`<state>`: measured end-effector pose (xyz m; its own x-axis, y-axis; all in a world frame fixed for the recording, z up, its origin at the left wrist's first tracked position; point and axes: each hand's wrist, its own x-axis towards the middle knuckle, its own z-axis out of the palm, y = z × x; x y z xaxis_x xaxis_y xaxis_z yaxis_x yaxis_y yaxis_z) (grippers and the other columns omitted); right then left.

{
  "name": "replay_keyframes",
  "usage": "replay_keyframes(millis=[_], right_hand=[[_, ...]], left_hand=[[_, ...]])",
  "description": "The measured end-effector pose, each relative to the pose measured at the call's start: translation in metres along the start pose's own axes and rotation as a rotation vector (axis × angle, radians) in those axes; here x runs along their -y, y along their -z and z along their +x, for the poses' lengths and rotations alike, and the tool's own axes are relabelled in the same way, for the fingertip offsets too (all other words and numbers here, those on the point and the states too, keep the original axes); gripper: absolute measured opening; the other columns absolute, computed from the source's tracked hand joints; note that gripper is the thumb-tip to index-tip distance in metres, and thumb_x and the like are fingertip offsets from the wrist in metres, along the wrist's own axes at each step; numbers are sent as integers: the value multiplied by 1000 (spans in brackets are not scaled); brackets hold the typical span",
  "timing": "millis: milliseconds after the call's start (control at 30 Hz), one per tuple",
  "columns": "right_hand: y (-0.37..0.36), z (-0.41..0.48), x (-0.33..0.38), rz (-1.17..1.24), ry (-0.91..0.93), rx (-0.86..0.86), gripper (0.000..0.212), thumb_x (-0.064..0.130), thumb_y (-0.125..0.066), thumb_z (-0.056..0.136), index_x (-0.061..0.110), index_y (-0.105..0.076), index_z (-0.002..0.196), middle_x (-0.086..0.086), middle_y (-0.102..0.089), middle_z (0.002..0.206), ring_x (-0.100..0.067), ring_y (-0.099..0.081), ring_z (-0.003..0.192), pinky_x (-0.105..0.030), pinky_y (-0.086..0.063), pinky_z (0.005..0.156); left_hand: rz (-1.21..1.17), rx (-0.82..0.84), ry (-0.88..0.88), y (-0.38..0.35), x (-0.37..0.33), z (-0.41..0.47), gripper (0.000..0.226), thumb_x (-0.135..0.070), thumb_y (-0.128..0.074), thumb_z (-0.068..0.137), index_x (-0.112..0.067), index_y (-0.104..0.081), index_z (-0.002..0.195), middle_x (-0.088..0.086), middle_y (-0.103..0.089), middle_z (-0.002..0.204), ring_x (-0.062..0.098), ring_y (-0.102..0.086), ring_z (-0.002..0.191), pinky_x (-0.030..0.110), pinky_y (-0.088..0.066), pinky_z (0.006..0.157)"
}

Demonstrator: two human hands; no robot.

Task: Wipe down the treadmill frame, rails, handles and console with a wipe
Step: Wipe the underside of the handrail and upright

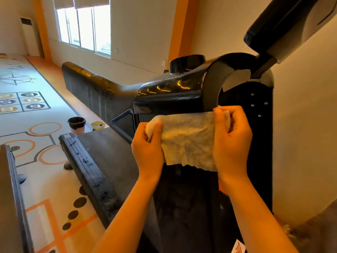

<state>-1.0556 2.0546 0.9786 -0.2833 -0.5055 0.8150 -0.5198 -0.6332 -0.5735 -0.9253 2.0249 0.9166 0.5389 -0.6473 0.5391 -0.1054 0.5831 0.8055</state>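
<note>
A white wipe [187,139] is stretched flat between my two hands in front of the black treadmill frame [169,88]. My left hand [148,148] pinches the wipe's left edge and my right hand [232,141] grips its right edge. Grey smudges mark the wipe. Behind it rises the dark upright post [259,143] with several screws. The glossy handle arm [94,83] runs back to the left. The console [288,24] hangs at the top right. The dusty side rail [87,172] and the belt deck [113,152] lie below left.
A bin with a black liner [76,124] and a yellow container [98,125] stand on the patterned floor [36,128] past the deck. Another machine's edge [12,198] fills the far left. A beige wall [306,143] is close on the right, and windows [85,26] are at the back.
</note>
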Motion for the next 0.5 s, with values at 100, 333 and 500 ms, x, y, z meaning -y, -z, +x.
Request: replay_keyframes(millis=[100, 333, 500], right_hand=[[-11, 0, -7, -63, 64, -39, 13, 22, -50, 99, 17, -51, 88, 18, -47, 70, 11, -50, 66, -8, -40, 59], [-18, -2, -14, -69, 114, -114, 21, 35, -42, 95, 17, -50, 90, 20, -46, 69, 12, -52, 67, -3, -40, 57], [-11, 1, -17, -48, 50, -10, 24, 40, -44, 95, 18, -51, 90, 17, -50, 71, 10, -54, 69, -4, -42, 60]], left_hand=[[11, -45, -8, -6, 10, 1, 19, -36, -61, 91, -34, -47, 78, -11, -49, 72, 1, -50, 67, 10, -38, 60], [286, -340, -148, -11, 10, 3, 39, -37, -77, 79, -15, -59, 106, 4, -50, 103, 17, -44, 98, 11, -24, 84], [330, -153, -312, -11, 4, -3, 8, -22, -64, 89, -16, -68, 93, -2, -58, 91, 15, -54, 86, 11, -31, 79]])
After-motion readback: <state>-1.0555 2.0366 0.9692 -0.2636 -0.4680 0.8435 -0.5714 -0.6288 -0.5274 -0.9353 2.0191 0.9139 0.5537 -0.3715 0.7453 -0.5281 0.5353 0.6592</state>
